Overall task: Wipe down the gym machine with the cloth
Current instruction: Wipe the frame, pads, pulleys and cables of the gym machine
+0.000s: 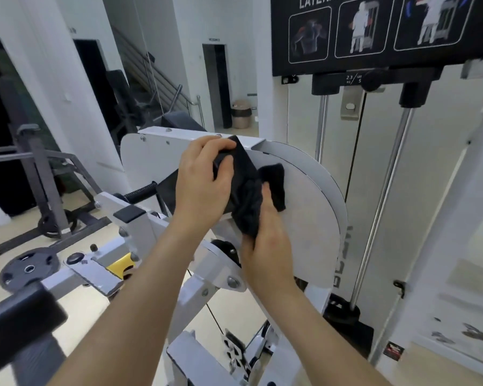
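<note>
A black cloth (247, 188) hangs bunched in front of the white rounded side panel (307, 207) of the gym machine. My left hand (204, 182) grips the cloth's upper edge, thumb and fingers curled round it near the panel's top. Lower and to the right, my right hand (265, 238) holds the cloth's lower bunched part, its fingers hidden under the fabric. Both forearms reach up from the bottom of the view.
The machine's white frame (140, 227), a yellow adjuster (122, 264) and a black roller pad (17, 321) sit at lower left. Chrome guide rods (385, 174) and the instruction placard (374, 32) stand to the right. A weight plate (30, 267) and dark rack (39, 168) are on the left.
</note>
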### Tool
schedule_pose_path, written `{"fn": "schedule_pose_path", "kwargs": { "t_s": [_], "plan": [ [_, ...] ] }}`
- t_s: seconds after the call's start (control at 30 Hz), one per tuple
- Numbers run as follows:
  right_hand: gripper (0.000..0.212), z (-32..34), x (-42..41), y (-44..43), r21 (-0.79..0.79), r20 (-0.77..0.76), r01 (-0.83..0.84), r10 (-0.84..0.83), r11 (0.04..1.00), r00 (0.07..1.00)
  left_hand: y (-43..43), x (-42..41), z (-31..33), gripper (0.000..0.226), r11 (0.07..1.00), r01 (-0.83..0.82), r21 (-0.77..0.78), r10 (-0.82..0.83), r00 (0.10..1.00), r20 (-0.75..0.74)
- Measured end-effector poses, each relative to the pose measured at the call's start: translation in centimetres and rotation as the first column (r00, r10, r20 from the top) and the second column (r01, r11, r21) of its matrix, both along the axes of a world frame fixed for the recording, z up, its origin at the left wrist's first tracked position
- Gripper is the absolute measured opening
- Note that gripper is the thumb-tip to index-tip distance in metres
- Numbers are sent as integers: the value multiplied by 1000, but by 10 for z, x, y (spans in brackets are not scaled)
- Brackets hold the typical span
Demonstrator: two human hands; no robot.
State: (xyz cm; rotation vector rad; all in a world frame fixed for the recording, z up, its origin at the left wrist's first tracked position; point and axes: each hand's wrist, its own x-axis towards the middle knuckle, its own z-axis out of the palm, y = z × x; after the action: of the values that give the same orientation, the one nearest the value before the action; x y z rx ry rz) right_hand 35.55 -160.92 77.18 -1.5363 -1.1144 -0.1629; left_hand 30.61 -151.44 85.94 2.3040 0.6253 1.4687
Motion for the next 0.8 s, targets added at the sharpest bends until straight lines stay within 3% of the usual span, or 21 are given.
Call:
{"fn": "schedule_pose_path", "kwargs": {
  "t_s": [0.07,0.2,0.33,0.4,0.5,0.57,0.63,0.73,0.8],
  "plan": [
    [71,-8,7,-13,-63,-4,-66,66,996,998,-1,0,-1,24,1000,-26,-10,26,999,-23],
    [70,17,15,-10,101,-17,-10,12,995,1000,-5,0,-4,23,997,-78,-1,78,995,-59],
    [78,7,5,-15,-64,111,-83,90,994,990,-15,-10,-9,24,997,-80,-2,79,984,-157],
    [69,-3,13,-32,-106,146,-93,108,990,983,-21,-17,-12,27,995,-101,28,104,975,-195],
    [54,15,33,-37,28,306,36,-43,999,951,-32,-21,-14,30,971,-180,157,211,954,-214],
    [47,39,53,-24,87,475,110,-138,990,869,-39,-20,-14,30,941,-203,270,265,938,-222],
    [39,46,73,-17,22,690,216,-171,976,703,-47,-15,-14,30,909,-170,382,285,920,-270],
    [30,19,104,-36,-39,912,312,-93,949,399,-56,-10,-20,23,857,-104,505,313,883,-349],
    [24,0,116,-59,-121,961,347,22,930,276,-59,-4,-25,20,828,-67,557,341,848,-405]
  ]
}}
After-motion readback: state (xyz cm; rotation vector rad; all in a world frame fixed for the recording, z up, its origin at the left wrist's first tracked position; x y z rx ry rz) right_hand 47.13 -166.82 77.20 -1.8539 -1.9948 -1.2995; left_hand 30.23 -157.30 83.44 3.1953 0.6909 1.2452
